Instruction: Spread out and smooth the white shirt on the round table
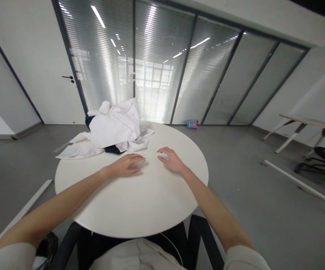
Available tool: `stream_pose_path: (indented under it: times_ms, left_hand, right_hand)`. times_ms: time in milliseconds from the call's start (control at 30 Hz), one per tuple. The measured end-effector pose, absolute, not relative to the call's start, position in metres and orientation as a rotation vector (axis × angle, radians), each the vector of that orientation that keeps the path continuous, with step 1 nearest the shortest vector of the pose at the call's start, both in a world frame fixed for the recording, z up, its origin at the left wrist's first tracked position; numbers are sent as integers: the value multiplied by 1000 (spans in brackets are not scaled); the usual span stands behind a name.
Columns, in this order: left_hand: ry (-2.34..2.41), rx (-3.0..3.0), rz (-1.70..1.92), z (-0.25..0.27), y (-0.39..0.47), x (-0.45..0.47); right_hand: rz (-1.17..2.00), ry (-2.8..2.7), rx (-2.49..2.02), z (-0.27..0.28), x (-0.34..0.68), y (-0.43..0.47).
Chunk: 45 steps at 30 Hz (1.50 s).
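1. Two hands: we laid our left hand [127, 165] and right hand [170, 160] open, empty, palms down, on the round white table [140, 202].
2. The heap of crumpled white cloth [114, 129] lay just beyond our fingers, on the table's far left edge.

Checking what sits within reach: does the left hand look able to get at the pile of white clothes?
Probably yes. The left hand lies flat on the round table, with only bare tabletop between it and the pile of white clothes just beyond.
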<state>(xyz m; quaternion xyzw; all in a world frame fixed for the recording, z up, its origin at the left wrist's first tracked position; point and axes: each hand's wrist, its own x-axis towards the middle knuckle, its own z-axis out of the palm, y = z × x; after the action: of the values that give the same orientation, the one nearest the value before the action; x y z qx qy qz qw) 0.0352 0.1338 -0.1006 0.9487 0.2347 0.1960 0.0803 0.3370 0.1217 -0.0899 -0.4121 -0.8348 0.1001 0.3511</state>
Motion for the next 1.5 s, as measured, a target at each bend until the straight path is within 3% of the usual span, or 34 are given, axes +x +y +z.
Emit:
stream_pose_path:
  times_ms: [400,1500]
  left_hand:
    - [700,2865,427,-106,117,19]
    - [738,2827,339,-118,119,24]
  right_hand:
    - [441,-2725,-1172,-94,319,83]
    - [435,-2689,-1155,-101,318,89]
